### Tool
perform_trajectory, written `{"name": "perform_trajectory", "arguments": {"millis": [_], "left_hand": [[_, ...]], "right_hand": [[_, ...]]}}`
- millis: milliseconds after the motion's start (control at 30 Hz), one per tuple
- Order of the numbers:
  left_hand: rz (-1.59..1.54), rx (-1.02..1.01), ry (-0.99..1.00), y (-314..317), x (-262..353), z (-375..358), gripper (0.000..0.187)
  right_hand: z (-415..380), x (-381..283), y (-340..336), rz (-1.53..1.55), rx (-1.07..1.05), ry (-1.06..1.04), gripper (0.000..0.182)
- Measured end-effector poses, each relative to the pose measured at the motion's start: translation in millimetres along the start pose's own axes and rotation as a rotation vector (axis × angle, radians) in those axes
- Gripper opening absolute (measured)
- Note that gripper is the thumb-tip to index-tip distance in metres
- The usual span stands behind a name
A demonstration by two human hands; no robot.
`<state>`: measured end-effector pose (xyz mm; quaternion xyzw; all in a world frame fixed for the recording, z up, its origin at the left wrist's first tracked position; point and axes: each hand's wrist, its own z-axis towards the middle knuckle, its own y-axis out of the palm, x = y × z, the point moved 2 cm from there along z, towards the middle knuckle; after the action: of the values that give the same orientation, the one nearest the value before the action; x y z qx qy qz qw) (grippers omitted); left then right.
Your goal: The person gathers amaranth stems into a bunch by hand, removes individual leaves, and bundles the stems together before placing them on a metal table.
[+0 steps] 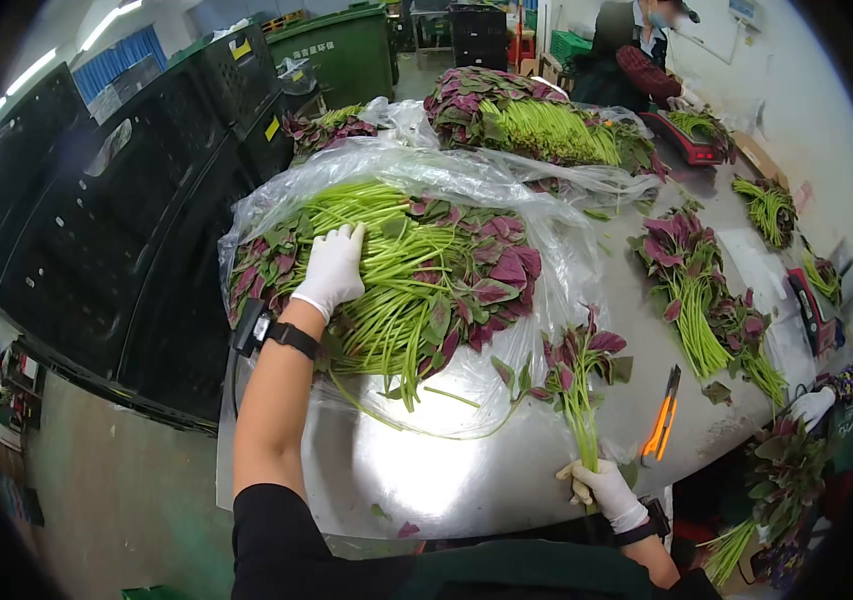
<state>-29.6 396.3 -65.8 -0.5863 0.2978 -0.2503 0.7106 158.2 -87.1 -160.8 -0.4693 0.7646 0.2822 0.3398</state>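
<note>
My left hand (335, 268), in a white glove, is closed on stems at the top of a large pile of red amaranth greens (402, 330). The pile has bright green stems and purple-green leaves and lies on clear plastic sheeting (377, 160). Near the table's front edge, my right hand (602, 487), also gloved, is wrapped round the stem ends of a small bunch of red amaranth (579, 400), its leaves pointing away from me. An orange utility knife (661, 415) lies just right of that bunch.
More amaranth bunches (692, 300) lie on the metal table (467, 480) at right, near red scales (682, 138). A second heap (547, 125) sits at the back. Black crates (77, 250) stand at left. One person (637, 55) works behind; another's gloved hand (812, 405) is at right.
</note>
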Motion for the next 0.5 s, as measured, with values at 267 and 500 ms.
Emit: {"name": "perform_trajectory", "arguments": {"millis": [267,500], "left_hand": [[0.076,0.23,0.084,10,3,-15,0.058],[-0.148,0.01,-0.116,5,-6,-3,0.061]], "right_hand": [[-1,1,2,0.005,0.013,0.027,0.028],[1,5,0,0.032,0.011,0.022,0.027]]}}
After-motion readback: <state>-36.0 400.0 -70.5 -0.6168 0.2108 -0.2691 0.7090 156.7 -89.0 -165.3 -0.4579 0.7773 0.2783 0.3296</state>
